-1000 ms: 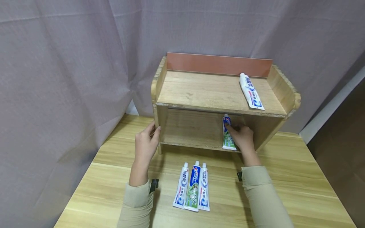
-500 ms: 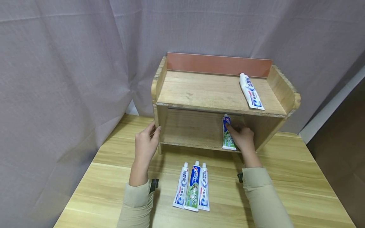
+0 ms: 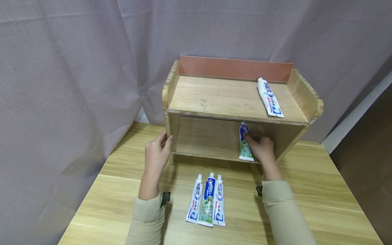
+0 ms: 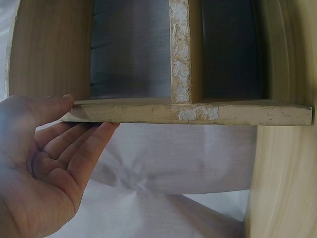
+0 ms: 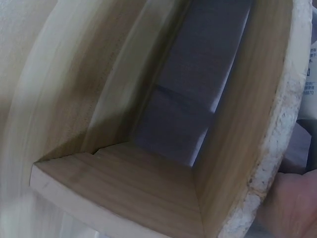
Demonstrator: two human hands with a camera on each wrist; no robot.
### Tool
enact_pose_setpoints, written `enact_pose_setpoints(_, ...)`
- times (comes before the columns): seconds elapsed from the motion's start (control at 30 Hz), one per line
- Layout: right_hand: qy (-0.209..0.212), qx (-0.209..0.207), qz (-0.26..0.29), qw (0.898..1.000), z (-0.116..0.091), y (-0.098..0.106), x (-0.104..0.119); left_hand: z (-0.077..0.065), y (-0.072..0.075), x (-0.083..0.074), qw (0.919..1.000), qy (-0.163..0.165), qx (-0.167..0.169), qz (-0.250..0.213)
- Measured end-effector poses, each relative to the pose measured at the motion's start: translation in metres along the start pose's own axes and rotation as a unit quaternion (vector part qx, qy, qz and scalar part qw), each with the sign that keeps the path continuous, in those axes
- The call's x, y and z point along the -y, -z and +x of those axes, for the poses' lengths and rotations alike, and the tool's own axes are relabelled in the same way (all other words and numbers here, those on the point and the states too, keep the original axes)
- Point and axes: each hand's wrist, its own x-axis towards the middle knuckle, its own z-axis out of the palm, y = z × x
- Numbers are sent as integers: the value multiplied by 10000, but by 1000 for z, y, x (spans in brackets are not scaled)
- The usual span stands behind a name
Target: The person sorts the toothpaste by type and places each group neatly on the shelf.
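Note:
On the lower board of a small wooden shelf [image 3: 202, 136], a blue and green toothpaste tube [image 3: 246, 153] lies cap to the back. My right hand [image 3: 261, 146] holds this tube, thumb across its upper half, the other fingers partly hidden at its right side. In the right wrist view only a bit of the right hand [image 5: 292, 203] shows, beside the lower board's edge. My left hand [image 3: 157, 153] pinches the front edge of the left side panel; the left wrist view shows the thumb on one face of the panel [image 4: 148, 113] and the fingers on the other.
A white toothpaste tube [image 3: 270, 98] lies on the top board, toward the right. In front of the shelf, two white tubes [image 3: 195, 200] [image 3: 218, 200] flank a blue and green tube [image 3: 208, 200] on the wooden table [image 3: 122, 190]. A grey curtain [image 3: 92, 68] hangs behind.
My right wrist and sleeve have shifted very slightly to the right. The held tube stays in its place on the lower board, and my left hand keeps its grip.

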Motion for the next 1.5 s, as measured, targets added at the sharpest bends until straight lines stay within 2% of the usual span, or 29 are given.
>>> enact_pose_setpoints(0.57, 34, 179, -233, 9996, -8, 5, -2, 0, 0, 0, 9999, 115, 29, -50)
enact_pose_setpoints(0.8, 26, 91, -202, 9998, -10, 4, -3, 0, 0, 0, 10000, 41, 7, -28)
enact_pose_setpoints(1.5, -169, -133, 73, 9997, -27, 7, -2, 0, 0, 1, 9999, 128, 27, 43)
